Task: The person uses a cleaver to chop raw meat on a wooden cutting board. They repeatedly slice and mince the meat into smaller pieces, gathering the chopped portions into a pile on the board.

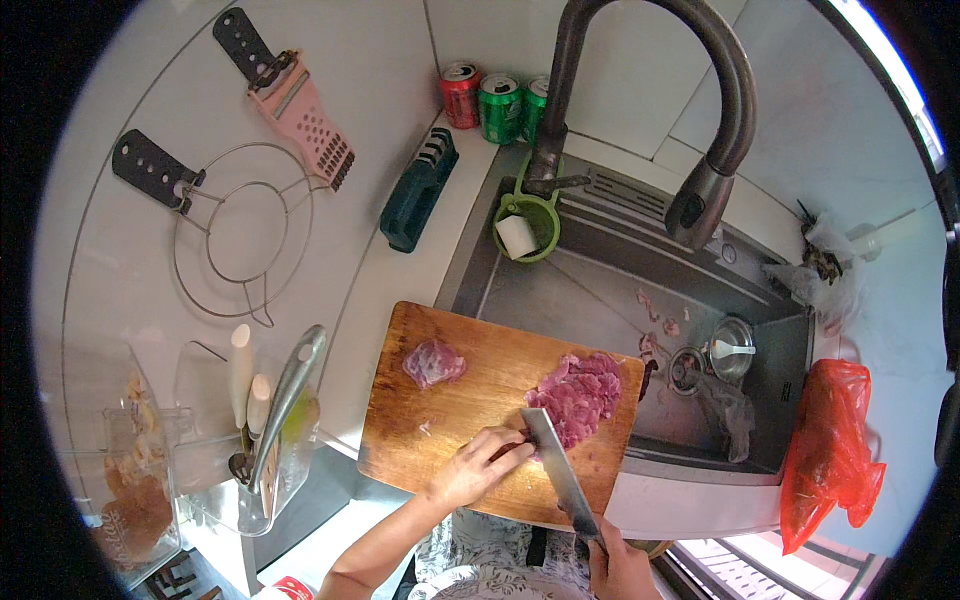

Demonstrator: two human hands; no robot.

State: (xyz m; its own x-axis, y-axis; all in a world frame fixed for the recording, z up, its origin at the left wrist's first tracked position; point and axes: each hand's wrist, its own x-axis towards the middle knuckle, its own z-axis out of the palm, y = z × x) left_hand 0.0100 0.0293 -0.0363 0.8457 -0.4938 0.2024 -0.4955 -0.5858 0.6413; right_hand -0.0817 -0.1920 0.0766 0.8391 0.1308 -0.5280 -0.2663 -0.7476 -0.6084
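Observation:
A wooden cutting board (480, 375) lies before me, partly over the sink's near edge. My right hand (619, 562) grips the handle of a broad-bladed kitchen knife (562, 469). Its blade stands on edge beside the fingertips of my left hand (480, 465), which press on a piece of raw meat mostly hidden under them. Right of the blade lies a pile of sliced raw meat (581, 394). A separate lump of raw meat (434, 364) sits near the board's far left corner.
Behind the board is a steel sink (555, 300) with meat scraps and a small metal bowl (731, 360). A faucet (731, 127) arches above. Drink cans (500, 109) and a knife sharpener (418, 191) stand beyond. Utensils (289, 390) stand left; a red plastic bag (829, 450) lies right.

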